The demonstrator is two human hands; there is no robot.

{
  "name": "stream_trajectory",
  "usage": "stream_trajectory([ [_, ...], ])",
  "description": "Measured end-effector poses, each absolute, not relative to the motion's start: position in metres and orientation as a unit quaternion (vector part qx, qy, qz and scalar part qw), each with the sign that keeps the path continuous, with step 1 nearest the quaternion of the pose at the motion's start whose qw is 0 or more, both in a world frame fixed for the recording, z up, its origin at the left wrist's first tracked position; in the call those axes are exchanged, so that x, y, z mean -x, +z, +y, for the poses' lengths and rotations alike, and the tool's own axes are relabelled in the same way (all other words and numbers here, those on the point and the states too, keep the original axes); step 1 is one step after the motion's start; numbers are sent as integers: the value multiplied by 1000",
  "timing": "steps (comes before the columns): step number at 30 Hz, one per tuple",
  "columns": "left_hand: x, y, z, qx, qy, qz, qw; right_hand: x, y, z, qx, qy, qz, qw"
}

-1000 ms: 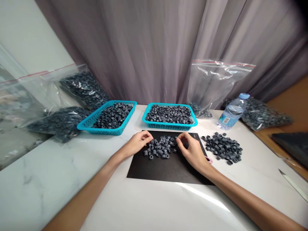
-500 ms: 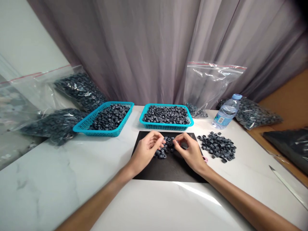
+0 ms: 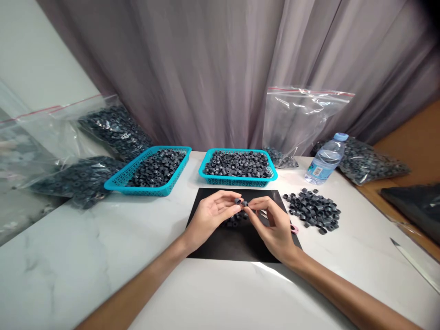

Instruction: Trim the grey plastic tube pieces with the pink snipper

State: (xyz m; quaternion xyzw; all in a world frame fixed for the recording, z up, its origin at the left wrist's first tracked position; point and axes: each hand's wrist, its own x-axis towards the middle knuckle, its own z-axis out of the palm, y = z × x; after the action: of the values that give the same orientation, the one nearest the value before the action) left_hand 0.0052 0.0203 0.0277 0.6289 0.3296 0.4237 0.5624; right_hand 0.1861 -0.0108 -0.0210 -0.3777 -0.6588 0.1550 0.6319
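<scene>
My left hand (image 3: 213, 211) pinches a small dark grey plastic ring (image 3: 237, 201) between thumb and fingers. Right beside it, my right hand (image 3: 270, 220) grips another small grey piece (image 3: 245, 204) at its fingertips. The two pieces are close together; whether they touch I cannot tell. Below the hands, a small heap of grey rings (image 3: 235, 221) lies on a black mat (image 3: 237, 245), partly covered by my fingers. A tool with a pink handle (image 3: 294, 228) and a shiny metal part lies under my right hand, mostly hidden.
Two turquoise baskets of grey parts, the left basket (image 3: 165, 189) and the middle basket (image 3: 237, 182), stand behind the mat. Right of it are a loose pile (image 3: 314, 210), a water bottle (image 3: 325, 160) and a blade-like strip (image 3: 414, 263). Clear bags (image 3: 113, 130) of parts flank the table.
Both hands have lifted slightly off the heap and come closer together. The pieces at their fingertips now show plainly, side by side.
</scene>
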Motion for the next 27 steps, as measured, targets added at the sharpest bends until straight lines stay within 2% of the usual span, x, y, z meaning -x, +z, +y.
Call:
stream_trajectory([
  [5,-3,33,19,-623,412,319,583,-183,-20,-14,367,106,-651,655],
  [27,-1,32,22,-632,395,345,571,-187,-28,-11,374,84,-659,647],
])
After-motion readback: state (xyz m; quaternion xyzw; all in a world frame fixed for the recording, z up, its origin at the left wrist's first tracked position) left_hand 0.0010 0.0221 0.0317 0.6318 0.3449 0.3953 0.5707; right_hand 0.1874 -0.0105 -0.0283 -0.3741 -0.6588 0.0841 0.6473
